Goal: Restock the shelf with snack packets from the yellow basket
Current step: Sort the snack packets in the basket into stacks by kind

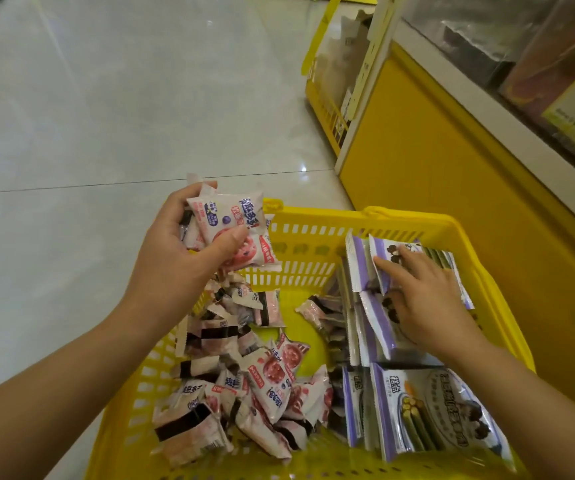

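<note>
Now: yellow basket [414, 218] sits on the tiled floor [106, 98], its right wall close beside the yellow shelf unit [452, 188]. Above the basket's far-left corner, the left hand [182, 251] is raised, fingers curled round a bunch of small pink-and-white packets [234, 220], thumb pressed across the face of the front one. A loose pile of pink packets [244, 382] of the same kind fills the basket's left half, down toward the near-left corner. Along the right wall, purple-edged packets [428, 410] are ranked in rows from near-right corner to far-right corner. Toward the far-right corner the right hand [424, 299] lies palm down on these rows, fingers straight and spread, forefinger tip touching a packet's edge, gripping nothing. Farther off, a second basket [324, 109], also yellow, stands on the floor at the shelf unit's end.
</note>
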Action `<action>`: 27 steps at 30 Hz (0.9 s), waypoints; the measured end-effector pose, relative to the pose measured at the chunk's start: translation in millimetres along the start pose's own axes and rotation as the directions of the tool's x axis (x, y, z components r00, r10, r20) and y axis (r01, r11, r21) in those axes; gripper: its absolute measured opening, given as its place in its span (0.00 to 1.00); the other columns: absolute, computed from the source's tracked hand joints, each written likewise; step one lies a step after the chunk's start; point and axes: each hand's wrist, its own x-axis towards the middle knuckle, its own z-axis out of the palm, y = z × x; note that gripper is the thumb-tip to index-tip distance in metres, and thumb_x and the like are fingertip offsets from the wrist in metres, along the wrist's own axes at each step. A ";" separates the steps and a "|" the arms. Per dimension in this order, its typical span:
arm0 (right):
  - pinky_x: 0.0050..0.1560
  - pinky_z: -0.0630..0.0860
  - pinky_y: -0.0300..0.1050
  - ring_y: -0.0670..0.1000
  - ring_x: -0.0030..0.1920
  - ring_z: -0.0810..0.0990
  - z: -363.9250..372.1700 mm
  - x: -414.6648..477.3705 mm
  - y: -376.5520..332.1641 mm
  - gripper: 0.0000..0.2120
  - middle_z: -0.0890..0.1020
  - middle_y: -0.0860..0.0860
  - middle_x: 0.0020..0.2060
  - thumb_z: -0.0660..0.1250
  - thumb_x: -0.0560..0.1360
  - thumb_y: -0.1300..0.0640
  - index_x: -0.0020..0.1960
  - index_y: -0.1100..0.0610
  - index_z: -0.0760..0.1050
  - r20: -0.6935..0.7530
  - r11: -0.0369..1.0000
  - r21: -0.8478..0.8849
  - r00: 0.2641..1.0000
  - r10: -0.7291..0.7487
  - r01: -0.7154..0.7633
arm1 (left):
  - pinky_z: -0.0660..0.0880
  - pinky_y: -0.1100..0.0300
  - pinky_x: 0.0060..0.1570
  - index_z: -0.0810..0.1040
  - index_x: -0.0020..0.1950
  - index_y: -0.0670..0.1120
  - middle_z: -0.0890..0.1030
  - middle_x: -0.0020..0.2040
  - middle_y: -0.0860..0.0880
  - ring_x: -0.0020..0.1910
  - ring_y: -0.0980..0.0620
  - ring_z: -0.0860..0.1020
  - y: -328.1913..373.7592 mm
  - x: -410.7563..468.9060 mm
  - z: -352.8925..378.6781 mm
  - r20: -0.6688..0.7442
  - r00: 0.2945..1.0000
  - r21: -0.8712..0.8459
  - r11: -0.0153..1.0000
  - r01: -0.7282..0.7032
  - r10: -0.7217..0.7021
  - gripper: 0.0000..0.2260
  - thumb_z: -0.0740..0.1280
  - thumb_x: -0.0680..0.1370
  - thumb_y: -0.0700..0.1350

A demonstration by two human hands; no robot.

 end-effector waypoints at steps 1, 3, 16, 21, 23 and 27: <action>0.73 0.53 0.62 0.57 0.77 0.51 -2.8 -1.9 -6.6 0.26 0.54 0.53 0.77 0.62 0.79 0.55 0.75 0.46 0.59 -0.072 0.999 0.038 0.997 -0.026 0.029 | 0.77 0.71 0.40 0.72 0.63 0.52 0.82 0.49 0.59 0.48 0.61 0.82 -2.2 1.2 -3.1 -0.010 1.000 0.019 1.000 -0.007 0.007 0.25 0.71 0.66 0.53; 0.72 0.59 0.60 0.58 0.74 0.59 -6.0 -3.7 -29.6 0.26 0.63 0.55 0.74 0.68 0.75 0.56 0.72 0.50 0.67 -0.248 0.967 0.181 0.959 -0.134 0.182 | 0.77 0.70 0.42 0.71 0.64 0.51 0.81 0.54 0.54 0.50 0.60 0.82 -5.5 3.3 -9.7 -0.022 0.999 0.064 0.997 -0.033 0.035 0.27 0.71 0.67 0.55; 0.66 0.66 0.56 0.64 0.69 0.63 134.7 70.4 -97.7 0.29 0.63 0.61 0.70 0.66 0.76 0.53 0.73 0.57 0.59 0.477 0.921 0.238 0.863 0.166 -0.308 | 0.77 0.72 0.42 0.71 0.59 0.64 0.77 0.56 0.68 0.53 0.63 0.80 -19.8 -5.8 -45.0 -0.025 0.991 0.119 0.984 -0.129 0.133 0.22 0.73 0.68 0.52; 0.68 0.64 0.58 0.64 0.72 0.57 152.0 82.6 -103.4 0.30 0.54 0.59 0.74 0.67 0.76 0.54 0.73 0.55 0.57 0.421 0.934 0.158 0.877 0.230 -0.321 | 0.78 0.69 0.42 0.70 0.60 0.60 0.77 0.55 0.67 0.52 0.62 0.81 -22.9 -4.2 -48.9 0.017 0.992 0.109 0.987 -0.122 0.121 0.24 0.75 0.68 0.49; 0.66 0.67 0.57 0.63 0.70 0.61 154.3 84.4 -99.0 0.25 0.60 0.59 0.71 0.64 0.77 0.58 0.72 0.55 0.59 0.393 0.955 0.108 0.894 0.215 -0.277 | 0.78 0.69 0.43 0.70 0.61 0.60 0.78 0.56 0.65 0.52 0.61 0.81 -23.4 -4.3 -50.4 0.034 0.992 0.110 0.986 -0.122 0.119 0.23 0.72 0.68 0.51; 0.61 0.70 0.54 0.60 0.69 0.63 156.3 84.4 -92.3 0.19 0.70 0.56 0.66 0.62 0.78 0.59 0.68 0.55 0.66 0.306 0.983 0.075 0.942 0.139 -0.170 | 0.77 0.71 0.44 0.70 0.61 0.61 0.77 0.57 0.65 0.52 0.62 0.80 -23.9 -5.0 -52.9 0.054 0.991 0.128 0.983 -0.132 0.126 0.23 0.72 0.68 0.52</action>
